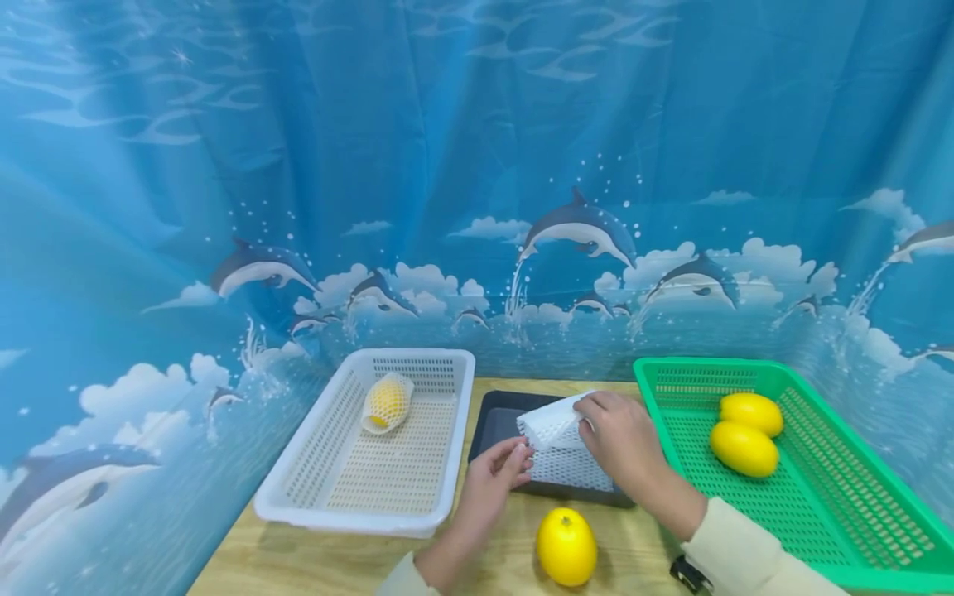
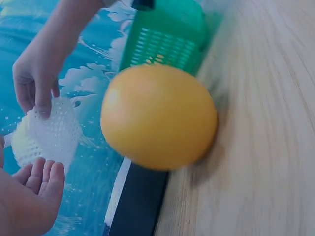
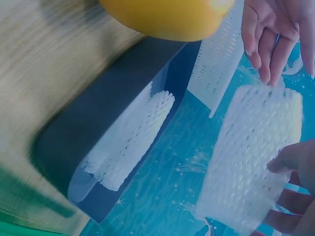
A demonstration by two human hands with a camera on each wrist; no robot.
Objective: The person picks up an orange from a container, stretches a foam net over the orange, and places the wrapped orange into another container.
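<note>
My right hand pinches a white foam net sleeve between thumb and fingers, holding it above the dark tray. Fingers loosely extended, my left hand is at the sleeve's near left end; its fingertips seem to touch the edge in the right wrist view. The sleeve looks flat and holds no fruit. On the table in front of the tray stands an oval yellow fruit, apart from both hands. More foam sleeves lie inside the tray.
To the left, a white basket contains one yellow fruit wrapped in a foam net. The green basket at the right holds two bare yellow fruits. A blue dolphin-print curtain hangs behind the wooden table.
</note>
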